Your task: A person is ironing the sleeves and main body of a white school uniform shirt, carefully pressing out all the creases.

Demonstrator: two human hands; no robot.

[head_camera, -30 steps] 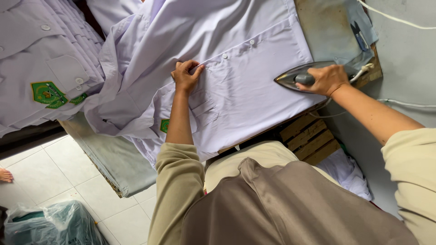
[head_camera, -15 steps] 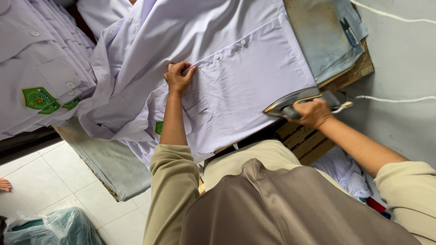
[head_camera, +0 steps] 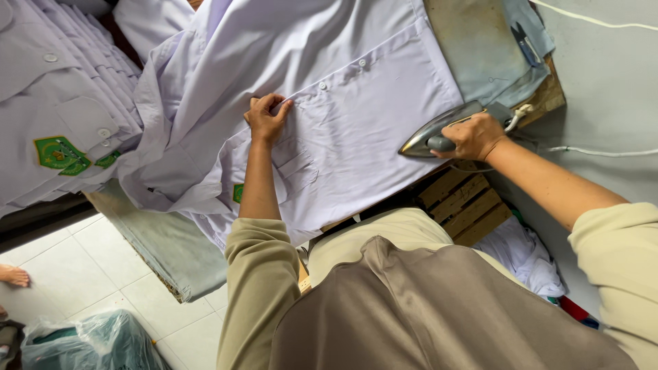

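A pale lilac shirt (head_camera: 356, 116) lies spread over the padded ironing board (head_camera: 480, 55), its buttoned placket running across the middle. My left hand (head_camera: 266, 118) presses flat on the cloth beside the placket, just above the chest pocket. My right hand (head_camera: 473, 137) grips the handle of a metal iron (head_camera: 439, 130), whose pointed tip rests at the shirt's right edge near the board's front side. A white cord trails from the iron's back end.
A stack of folded lilac shirts with green badges (head_camera: 58, 123) lies at the left. A wooden crate (head_camera: 462, 202) sits under the board's front edge. White cables (head_camera: 603, 152) cross the grey floor at right. A green plastic bag (head_camera: 96, 342) and someone's bare foot (head_camera: 14, 275) are at lower left.
My right hand has brought the iron leftward and toward me, from the board's bare end to the shirt's right edge. My left hand has stayed pressed on the cloth.
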